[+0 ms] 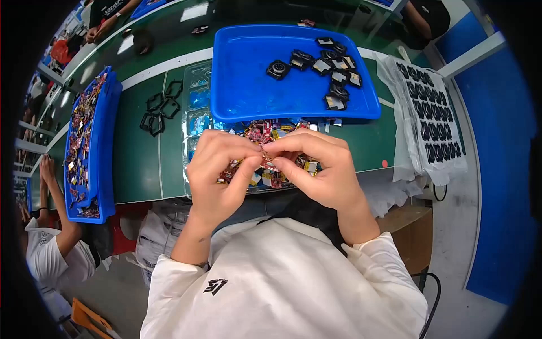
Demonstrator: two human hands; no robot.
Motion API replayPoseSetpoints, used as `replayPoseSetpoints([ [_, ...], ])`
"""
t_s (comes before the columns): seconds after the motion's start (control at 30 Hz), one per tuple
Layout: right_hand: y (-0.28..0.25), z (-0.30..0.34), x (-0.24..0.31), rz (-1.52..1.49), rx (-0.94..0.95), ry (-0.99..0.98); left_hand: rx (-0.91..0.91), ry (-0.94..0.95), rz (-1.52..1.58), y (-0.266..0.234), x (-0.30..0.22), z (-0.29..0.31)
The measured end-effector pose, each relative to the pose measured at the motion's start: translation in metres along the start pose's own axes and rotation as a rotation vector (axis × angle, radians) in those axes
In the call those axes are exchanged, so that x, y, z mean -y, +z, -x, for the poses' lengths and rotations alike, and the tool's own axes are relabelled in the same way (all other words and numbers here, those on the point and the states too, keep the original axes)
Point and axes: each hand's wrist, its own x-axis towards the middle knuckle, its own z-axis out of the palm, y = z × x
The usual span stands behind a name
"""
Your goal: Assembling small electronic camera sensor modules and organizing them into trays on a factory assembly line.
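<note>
Green table (pixel 135 175), black frames (pixel 162 107), blue tray (pixel 243 73)

Workbench (pixel 135 181), green-topped, near. Second green surface (pixel 254 12), far, with light reflections (pixel 193 11). White frame bar (pixel 474 55), far right. Blue panel (pixel 499 226), right. Floor (pixel 121 288), grey, near left.

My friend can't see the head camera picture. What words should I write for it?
A person's left hand and right hand meet at the fingertips around a small part too tiny to identify, above a pile of colourful pieces. Beyond them, a blue tray holds black watch-like cases.
</note>
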Motion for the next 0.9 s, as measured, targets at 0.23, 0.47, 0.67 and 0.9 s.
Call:
replayPoseSetpoints([
  [0.23,0.003,0.0,-0.005,-0.09,-0.022,0.028,-0.126,-0.601,0.294,0.006,-0.014,0.006],
  [0.47,0.0,0.001,-0.005,-0.53,0.096,0.289,-0.027,0.015,-0.2,-0.001,-0.015,-0.001],
  [0.67,-0.016,0.006,-0.006,-0.402,-0.032,0.206,-0.101,-0.111,-0.102,-0.002,-0.016,0.003],
  [0.9,-0.01,0.01,-0.006,-0.158,0.001,0.138,-0.081,-0.488,0.113,0.005,-0.026,0.008],
])
